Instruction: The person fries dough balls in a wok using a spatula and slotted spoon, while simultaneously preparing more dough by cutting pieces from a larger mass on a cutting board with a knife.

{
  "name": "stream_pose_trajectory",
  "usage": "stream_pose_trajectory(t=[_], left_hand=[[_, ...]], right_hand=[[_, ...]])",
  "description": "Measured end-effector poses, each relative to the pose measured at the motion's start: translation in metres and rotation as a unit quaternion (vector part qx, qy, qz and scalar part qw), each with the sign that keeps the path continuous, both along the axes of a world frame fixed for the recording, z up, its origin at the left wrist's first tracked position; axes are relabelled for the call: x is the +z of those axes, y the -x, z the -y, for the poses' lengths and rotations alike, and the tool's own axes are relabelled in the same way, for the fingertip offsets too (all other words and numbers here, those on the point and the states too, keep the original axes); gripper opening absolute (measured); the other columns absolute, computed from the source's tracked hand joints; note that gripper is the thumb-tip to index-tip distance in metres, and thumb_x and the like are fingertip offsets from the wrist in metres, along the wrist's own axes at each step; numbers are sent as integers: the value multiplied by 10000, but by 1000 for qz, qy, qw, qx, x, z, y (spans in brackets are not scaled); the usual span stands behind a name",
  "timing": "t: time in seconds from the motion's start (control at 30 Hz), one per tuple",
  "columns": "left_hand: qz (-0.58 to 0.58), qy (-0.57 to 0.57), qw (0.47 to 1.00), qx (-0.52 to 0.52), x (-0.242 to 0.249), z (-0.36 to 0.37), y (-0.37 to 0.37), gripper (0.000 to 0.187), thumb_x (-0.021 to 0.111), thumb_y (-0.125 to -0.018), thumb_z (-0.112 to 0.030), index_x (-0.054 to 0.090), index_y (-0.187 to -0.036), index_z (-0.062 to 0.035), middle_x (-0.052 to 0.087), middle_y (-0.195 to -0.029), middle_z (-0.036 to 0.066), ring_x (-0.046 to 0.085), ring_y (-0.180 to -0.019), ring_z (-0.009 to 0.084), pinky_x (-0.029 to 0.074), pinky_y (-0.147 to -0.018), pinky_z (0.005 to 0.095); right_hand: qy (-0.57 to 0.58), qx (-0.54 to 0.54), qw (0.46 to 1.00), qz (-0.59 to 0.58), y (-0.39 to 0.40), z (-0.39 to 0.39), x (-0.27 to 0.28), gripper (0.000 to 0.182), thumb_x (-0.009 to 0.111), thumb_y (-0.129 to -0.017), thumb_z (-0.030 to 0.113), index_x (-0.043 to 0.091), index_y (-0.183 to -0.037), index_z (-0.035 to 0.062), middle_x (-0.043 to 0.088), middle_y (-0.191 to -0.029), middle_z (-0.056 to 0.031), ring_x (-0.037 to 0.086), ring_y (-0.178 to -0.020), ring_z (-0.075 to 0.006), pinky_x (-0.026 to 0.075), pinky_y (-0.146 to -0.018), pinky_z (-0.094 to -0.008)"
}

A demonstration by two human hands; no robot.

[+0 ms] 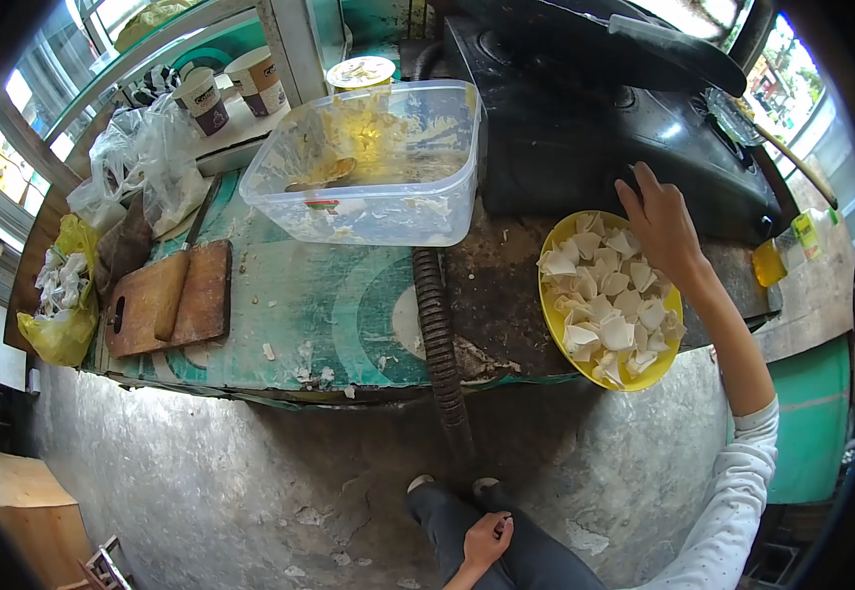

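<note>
My right hand (662, 221) reaches over the yellow plate (553, 320) to the front of the black stove (555, 147). Its thumb and fingertips are at a dark stove knob (627, 184), partly hidden by the fingers. White folded dough pieces (610, 295) are heaped on the plate, below this hand. Low in the view, my left hand (488, 540) is held over my dark trousers, its fingers curled together; a small dark spot shows between them, too small to name. A large clear plastic tub (378, 211), smeared with pale residue, holds a spoon (324, 177).
A ribbed hose (434, 334) hangs over the table's front edge. At the left lie a wooden cutting board (206, 300), a yellow bag (68, 329) and clear plastic bags (167, 162). Paper cups (255, 79) stand behind. A bottle with yellow liquid (770, 263) lies at the right.
</note>
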State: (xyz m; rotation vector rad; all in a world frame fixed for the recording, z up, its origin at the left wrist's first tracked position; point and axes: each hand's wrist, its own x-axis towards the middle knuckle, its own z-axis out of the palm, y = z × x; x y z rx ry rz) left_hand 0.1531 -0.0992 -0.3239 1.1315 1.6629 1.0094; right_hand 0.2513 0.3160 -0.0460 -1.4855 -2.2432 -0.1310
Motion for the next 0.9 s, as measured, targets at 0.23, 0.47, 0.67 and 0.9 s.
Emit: stream_pose_trajectory(t=[0.23,0.47,0.67,0.9], left_hand=[[0,-1,1000,-2,2,1,-1,119,606,-800,-140,651,-875,-60,596,-672,76,567,-494,153,449,-465,251],[5,15,1000,0,6,1,-2,129,596,-806,-157,649,-867,-58,604,-685,76,571,-506,164,453,-473,266],[4,14,1000,1,6,6,-8,137,589,-816,-168,650,-867,-56,606,-692,78,574,-513,174,455,-478,269],[154,88,983,47,6,24,0,167,542,-844,-138,647,-900,-21,631,-719,89,612,-592,144,489,-539,263]], right_hand=[[-1,0,1000,-7,2,2,1,302,514,-878,232,477,-956,-57,512,-553,-253,547,-590,-426,432,-512,-448],[-2,2,1000,-1,1,2,1,300,512,-877,234,476,-955,-54,513,-556,-253,544,-592,-430,432,-515,-452],[8,-9,1000,-6,0,3,3,329,531,-867,263,493,-959,-50,528,-563,-249,556,-600,-423,432,-519,-459],[4,10,999,-31,-22,34,36,278,595,-828,280,509,-989,71,493,-533,-114,527,-488,-320,409,-473,-390]])
